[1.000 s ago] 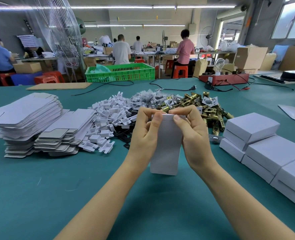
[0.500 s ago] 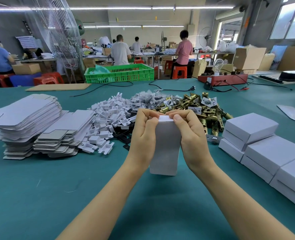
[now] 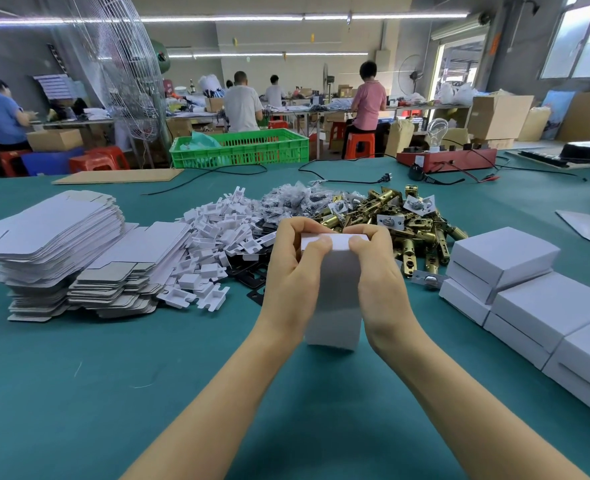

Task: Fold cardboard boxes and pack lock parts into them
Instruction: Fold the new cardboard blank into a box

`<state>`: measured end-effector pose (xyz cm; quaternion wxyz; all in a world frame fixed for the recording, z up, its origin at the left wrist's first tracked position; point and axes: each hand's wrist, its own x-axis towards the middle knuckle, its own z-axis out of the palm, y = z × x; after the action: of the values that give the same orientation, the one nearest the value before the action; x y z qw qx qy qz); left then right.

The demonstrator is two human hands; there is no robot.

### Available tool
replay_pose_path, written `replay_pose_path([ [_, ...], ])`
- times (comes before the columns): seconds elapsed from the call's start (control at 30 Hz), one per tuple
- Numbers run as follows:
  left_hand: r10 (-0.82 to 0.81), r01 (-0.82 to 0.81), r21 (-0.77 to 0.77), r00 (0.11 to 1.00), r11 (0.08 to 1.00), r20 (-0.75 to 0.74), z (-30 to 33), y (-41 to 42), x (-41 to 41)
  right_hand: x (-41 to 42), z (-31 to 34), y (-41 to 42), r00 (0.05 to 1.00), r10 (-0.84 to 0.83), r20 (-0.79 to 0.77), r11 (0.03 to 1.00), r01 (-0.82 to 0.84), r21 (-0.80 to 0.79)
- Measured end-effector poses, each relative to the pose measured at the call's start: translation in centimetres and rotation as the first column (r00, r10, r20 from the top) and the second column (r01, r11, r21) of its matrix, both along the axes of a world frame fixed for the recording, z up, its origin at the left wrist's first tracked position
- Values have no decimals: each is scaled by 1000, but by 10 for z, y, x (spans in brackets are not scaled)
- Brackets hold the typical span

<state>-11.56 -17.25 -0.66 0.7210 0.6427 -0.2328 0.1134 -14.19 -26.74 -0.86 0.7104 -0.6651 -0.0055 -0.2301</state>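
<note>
White cardboard box (image 3: 333, 296) stands on end on the table (image 3: 79, 375), top flap being closed.
Both my left hand (image 3: 295, 271) and right hand (image 3: 378, 271) curl round it, thumbs pressing the flap; next, I judge, tuck it fully (lock parts (image 3: 407, 220) wait just behind).

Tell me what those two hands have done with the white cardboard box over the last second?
Both thumbs have pressed the top flap of the upright white cardboard box down: a second ago it stood open, now it lies folded flat across the top. The left hand and right hand still grip the box's upper end, and it stays standing on the green table. The piles around it have not moved.
</note>
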Motion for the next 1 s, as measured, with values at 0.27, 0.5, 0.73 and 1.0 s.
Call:
replay_pose_path([
  [0.27,-25,25,-23,1000,999,14,0,2,0,1,-1,-4,1000,-18,-26,1000,18,13],
  [0.5,37,-35,-29,997,999,68,3,0,-2,2,3,-6,999,-27,20,1000,27,-7],
  [0.73,186,-176,-75,970,982,158,6,6,3,-1,5,-6,989,-144,-21,955,134,-263],
  [1.0,250,-257,-31,896,966,367,2,5,1,-4,8,-17,965,-180,-190,871,67,-487],
])
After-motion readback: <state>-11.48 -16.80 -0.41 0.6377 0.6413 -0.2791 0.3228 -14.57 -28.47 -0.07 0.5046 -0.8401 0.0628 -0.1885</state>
